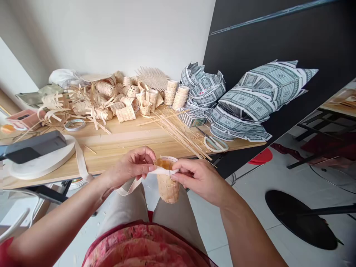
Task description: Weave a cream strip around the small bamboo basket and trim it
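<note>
Our left hand (130,167) pinches the strip (126,190) at the rim of the basket (168,191); our right hand (198,178) grips the basket, held over our lap (125,213). We judge the rim partly wrapped, a tail hanging loose.

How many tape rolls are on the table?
2: a small roll left of the basket pile, and a big white roll at the near left edge, under a phone. Clutter may hide more.
</note>
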`<state>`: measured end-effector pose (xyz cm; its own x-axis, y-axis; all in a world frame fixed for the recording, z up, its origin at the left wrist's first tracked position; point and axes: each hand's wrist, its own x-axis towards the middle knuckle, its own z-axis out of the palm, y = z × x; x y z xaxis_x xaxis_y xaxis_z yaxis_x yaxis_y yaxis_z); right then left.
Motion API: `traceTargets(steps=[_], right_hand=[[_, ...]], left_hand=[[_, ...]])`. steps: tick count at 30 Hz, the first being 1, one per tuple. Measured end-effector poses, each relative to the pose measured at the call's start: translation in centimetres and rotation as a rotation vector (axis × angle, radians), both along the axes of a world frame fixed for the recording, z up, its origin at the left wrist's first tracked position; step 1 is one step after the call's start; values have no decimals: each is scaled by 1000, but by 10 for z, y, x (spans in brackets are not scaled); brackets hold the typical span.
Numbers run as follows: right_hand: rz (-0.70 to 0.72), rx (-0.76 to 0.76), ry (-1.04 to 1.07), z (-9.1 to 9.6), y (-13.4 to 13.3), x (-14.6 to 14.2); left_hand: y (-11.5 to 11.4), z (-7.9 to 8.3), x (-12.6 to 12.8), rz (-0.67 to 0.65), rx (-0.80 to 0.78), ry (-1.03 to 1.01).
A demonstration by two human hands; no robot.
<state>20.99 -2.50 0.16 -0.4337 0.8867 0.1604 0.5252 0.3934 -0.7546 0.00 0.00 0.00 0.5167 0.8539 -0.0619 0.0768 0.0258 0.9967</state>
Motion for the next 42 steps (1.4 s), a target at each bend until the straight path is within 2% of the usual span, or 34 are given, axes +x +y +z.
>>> traceTargets(steps=[11, 19, 29, 33, 38, 42], right_hand=[[-23, -102, 222, -15, 1, -12], [-104, 4, 255, -18, -4, -17], [-87, -60, 332, -25, -1, -8], [-90, -62, 359, -25, 0, -2], [-110, -48, 407, -25, 3, 2], [-140, -34, 461, -28, 4, 3]], left_hand=[[6, 12, -4, -8, 14, -85], [15, 7, 0, 5, 92, -112], [34, 12, 4, -136, 298, 34], [39, 13, 10, -198, 293, 32], [42, 9, 16, -209, 271, 23], [44, 12, 17, -238, 353, 108]])
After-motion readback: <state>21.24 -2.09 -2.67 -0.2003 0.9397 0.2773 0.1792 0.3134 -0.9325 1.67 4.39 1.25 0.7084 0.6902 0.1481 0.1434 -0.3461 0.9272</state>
